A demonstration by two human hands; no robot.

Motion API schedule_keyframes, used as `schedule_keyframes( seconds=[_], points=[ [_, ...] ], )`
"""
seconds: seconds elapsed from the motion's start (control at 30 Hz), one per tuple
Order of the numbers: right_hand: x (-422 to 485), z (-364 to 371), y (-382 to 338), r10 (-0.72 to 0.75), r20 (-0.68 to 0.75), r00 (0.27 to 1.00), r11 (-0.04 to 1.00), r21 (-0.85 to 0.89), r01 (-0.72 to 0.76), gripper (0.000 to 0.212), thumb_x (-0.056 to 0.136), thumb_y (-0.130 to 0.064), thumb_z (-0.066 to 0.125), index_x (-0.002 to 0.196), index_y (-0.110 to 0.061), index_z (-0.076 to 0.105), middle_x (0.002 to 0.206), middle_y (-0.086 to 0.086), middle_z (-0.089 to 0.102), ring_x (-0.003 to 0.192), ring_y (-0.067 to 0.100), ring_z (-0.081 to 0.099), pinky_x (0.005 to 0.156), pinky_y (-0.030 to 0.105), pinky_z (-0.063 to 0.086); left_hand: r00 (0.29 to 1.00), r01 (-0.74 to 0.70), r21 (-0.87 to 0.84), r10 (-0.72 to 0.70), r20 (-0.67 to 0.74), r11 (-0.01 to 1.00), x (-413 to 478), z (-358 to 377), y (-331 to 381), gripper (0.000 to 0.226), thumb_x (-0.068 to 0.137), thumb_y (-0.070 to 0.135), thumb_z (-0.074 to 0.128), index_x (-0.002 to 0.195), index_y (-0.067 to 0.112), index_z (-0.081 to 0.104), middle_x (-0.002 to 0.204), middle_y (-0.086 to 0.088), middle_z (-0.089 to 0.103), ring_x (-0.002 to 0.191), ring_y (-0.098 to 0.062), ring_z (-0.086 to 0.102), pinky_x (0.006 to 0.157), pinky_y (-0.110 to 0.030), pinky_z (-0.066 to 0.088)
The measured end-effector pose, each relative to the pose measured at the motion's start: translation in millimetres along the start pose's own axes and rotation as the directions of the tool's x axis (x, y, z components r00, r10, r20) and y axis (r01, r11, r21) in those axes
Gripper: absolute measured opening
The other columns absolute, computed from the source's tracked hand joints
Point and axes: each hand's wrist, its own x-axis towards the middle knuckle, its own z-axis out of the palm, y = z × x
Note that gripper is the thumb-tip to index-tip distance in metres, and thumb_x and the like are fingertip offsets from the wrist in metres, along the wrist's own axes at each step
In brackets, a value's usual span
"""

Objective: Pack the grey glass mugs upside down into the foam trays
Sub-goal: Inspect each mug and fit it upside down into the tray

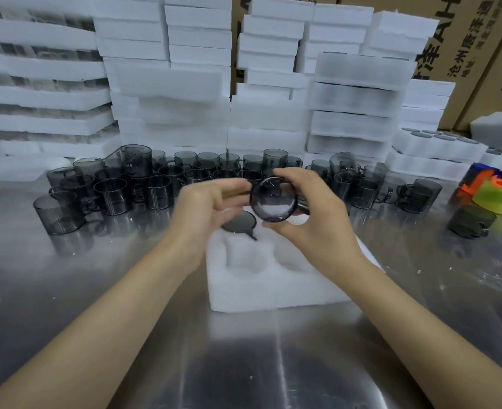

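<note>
Both forearms reach forward. The right hand [311, 208] pinches a mug [273, 200] between thumb and fingers; just beside it, the blurred left hand [208, 205] shows loosely bent fingers.

Smoky grey mugs [143, 184], white foam tray [273, 287].

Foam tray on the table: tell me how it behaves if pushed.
Probably light and soft: the foam tray is white, rough-edged foam, so it should dent rather than crack. It would likely slide easily on the shiny table, with only one mug seated in it.
</note>
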Motion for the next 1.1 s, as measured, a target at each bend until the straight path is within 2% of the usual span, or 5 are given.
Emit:
schedule_keyframes(
  seconds=[0.13,0.4,0.57,0.9,1.1],
  points=[
    [2,-2,9,0.205,-0.045,0.978,0.967,0.165,-0.195,0.072,0.063,-0.001,0.086,0.119,-0.032,0.053,0.115,-0.019,0.056,0.103,-0.007,0.055,0.077,0.007,0.046,0.911,-0.074,0.255,0.169,-0.375,0.964,17,-36,1,0.023,0.091,0.004,0.051,0.084,0.014,0.070,0.078,-0.002,0.072,0.065,-0.007,0.068,0.070,-0.022,0.056],
    [0,1,11,0.170,-0.066,0.983,0.978,0.130,-0.160,0.074,0.064,-0.003,0.086,0.121,-0.034,0.050,0.118,-0.014,0.057,0.110,0.000,0.056,0.085,0.008,0.043,0.883,-0.020,0.340,0.176,-0.436,0.940,28,-58,-18,0.030,0.091,0.029,0.065,0.067,0.011,0.065,0.050,0.008,0.063,0.041,0.000,0.049,0.051,-0.015,0.046],
    [0,1,9,0.138,-0.069,0.988,0.986,0.105,-0.130,0.071,0.066,-0.002,0.084,0.122,-0.031,0.049,0.120,-0.008,0.056,0.111,0.003,0.055,0.083,0.006,0.043,0.903,-0.100,0.420,0.260,-0.343,0.902,21,-49,-16,0.028,0.087,-0.007,0.059,0.093,0.018,0.070,0.093,0.007,0.068,0.078,0.004,0.058,0.067,-0.004,0.045],
    [3,-6,11,0.417,-0.034,0.908,0.891,0.214,-0.401,0.080,0.081,-0.032,0.075,0.148,-0.033,0.031,0.108,-0.015,0.060,0.096,-0.011,0.056,0.080,0.004,0.039,0.968,-0.042,0.292,0.112,-0.225,0.955,15,-26,-23,0.038,0.100,0.037,0.046,0.078,0.027,0.075,0.088,0.024,0.071,0.092,0.013,0.058,0.086,-0.014,0.040],
    [2,0,15,0.402,0.243,0.883,0.912,-0.197,-0.361,0.068,0.089,-0.053,0.055,0.149,-0.031,0.032,0.138,-0.012,0.042,0.123,0.004,0.042,0.092,0.020,0.035,0.987,-0.102,0.444,0.147,-0.068,0.890,14,-17,-43,0.031,0.096,0.025,0.048,0.081,0.028,0.075,0.109,0.016,0.067,0.115,-0.001,0.053,0.097,-0.021,0.036]
  ],
)
